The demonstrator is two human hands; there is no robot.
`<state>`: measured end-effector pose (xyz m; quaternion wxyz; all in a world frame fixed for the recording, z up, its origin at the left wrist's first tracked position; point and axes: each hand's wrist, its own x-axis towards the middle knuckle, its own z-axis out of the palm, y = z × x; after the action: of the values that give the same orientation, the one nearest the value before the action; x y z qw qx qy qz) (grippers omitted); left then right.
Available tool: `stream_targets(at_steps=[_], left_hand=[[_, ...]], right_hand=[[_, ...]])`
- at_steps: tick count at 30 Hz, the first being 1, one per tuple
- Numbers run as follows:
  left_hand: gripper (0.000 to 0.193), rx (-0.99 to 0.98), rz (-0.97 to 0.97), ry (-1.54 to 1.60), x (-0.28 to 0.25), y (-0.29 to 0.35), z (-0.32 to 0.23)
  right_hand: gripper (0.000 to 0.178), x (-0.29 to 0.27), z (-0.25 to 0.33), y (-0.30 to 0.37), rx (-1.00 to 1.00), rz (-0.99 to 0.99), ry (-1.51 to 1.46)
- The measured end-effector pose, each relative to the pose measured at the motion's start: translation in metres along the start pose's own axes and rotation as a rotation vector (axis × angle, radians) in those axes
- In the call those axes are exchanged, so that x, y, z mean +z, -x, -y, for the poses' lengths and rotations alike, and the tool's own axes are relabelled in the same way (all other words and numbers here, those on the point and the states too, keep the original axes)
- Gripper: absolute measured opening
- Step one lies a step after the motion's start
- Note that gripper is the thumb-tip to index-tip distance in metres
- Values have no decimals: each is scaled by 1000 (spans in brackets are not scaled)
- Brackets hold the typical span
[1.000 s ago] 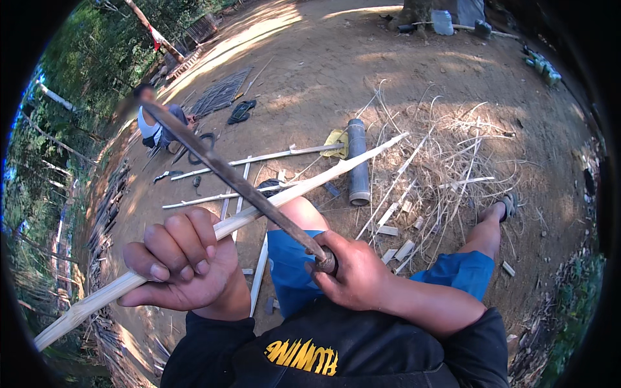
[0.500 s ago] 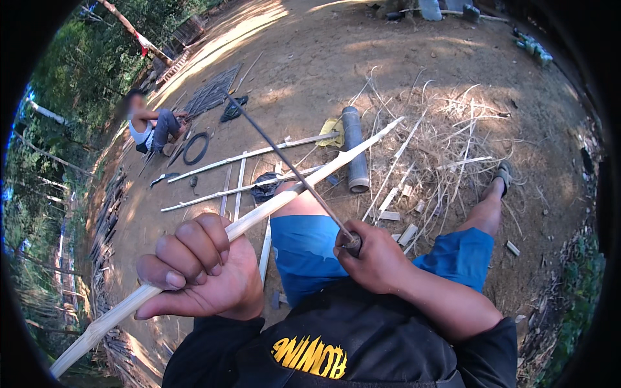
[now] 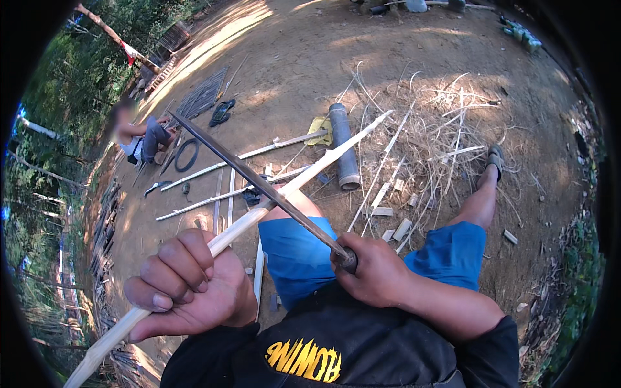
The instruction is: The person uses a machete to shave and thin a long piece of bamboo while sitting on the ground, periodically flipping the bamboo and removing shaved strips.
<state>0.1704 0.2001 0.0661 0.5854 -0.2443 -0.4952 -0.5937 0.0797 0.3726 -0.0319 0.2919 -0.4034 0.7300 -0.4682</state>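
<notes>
A long pale stick [image 3: 239, 231], its bark stripped off, runs from the lower left up to a narrowed tip over a dark cylinder. My left hand [image 3: 187, 283] is closed round its lower half. In my right hand [image 3: 372, 268] is the short handle of a long dark-bladed machete [image 3: 239, 167], pointing up and to the left. The blade crosses over the stick's middle, above my bent knee, with its flat side partly showing. Whether the edge touches the wood I cannot tell. A small nub [image 3: 326, 156] stands out on the stick near its tip.
Thin wood shavings [image 3: 446, 136] and offcuts litter the dirt on the right. A dark cylinder [image 3: 346, 145] lies ahead of me beside a yellow piece [image 3: 320, 131]. Pale poles [image 3: 246, 154] lie to the left. Another person [image 3: 139, 134] sits farther back near a black ring [image 3: 187, 155].
The machete blade has turned from thin edge-on to showing more of its flat, and its tip has swung left. The stick and my left hand have shifted slightly left and down.
</notes>
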Motion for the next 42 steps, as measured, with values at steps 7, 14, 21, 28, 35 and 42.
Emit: stream_targets(at_steps=[7,14,21,28,35,42], left_hand=[[45,-4,23,22,11,-1,5],[48,26,86,26,5,-2,2],[46,-6,62,36,6,-2,5],[45,-22,7,-13,1,-1,-2],[46,9,31,-3,-12,0,-1],[43,-31,23,24,-12,-1,1]], right_hand=[[26,1,-27,4,-94,-104,64],[26,2,-7,7,-196,-95,85],[18,-15,-60,-18,67,-213,44],[26,-10,-53,-23,-68,-119,134],[25,-10,-77,-35,96,-213,125],[25,-24,-157,-54,217,-262,179]])
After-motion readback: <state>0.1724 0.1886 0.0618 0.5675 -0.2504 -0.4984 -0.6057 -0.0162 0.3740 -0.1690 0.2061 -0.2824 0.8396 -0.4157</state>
